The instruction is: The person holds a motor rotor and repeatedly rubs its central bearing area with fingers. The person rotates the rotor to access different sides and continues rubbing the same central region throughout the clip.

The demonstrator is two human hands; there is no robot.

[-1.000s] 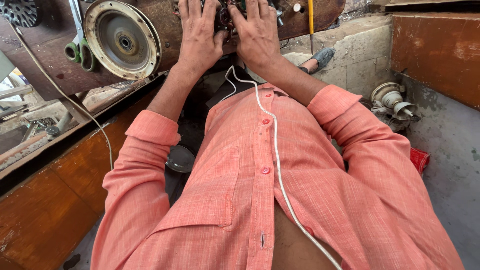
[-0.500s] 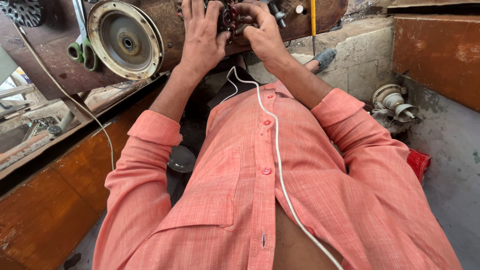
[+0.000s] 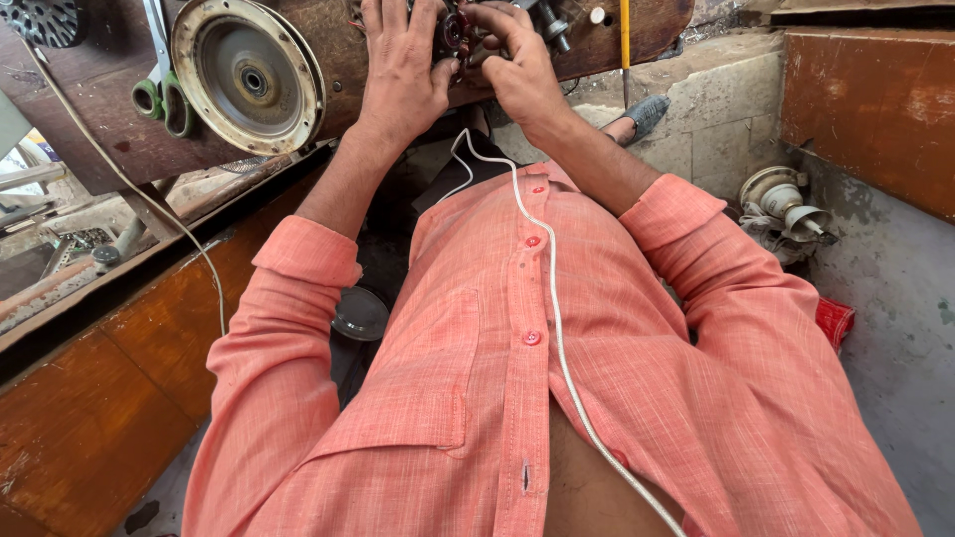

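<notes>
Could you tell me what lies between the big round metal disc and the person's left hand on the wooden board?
In the head view, only bare dark wood of the board lies between the round metal disc and the left hand.

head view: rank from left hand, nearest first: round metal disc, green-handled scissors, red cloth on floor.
From the left hand:
1. Round metal disc, just beside it on the board, toward the image's left.
2. Green-handled scissors, beyond the disc.
3. Red cloth, far across, low on the floor.

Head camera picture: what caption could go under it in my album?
Both hands, left hand and right hand, grip a small metal part beside a round disc.
</notes>
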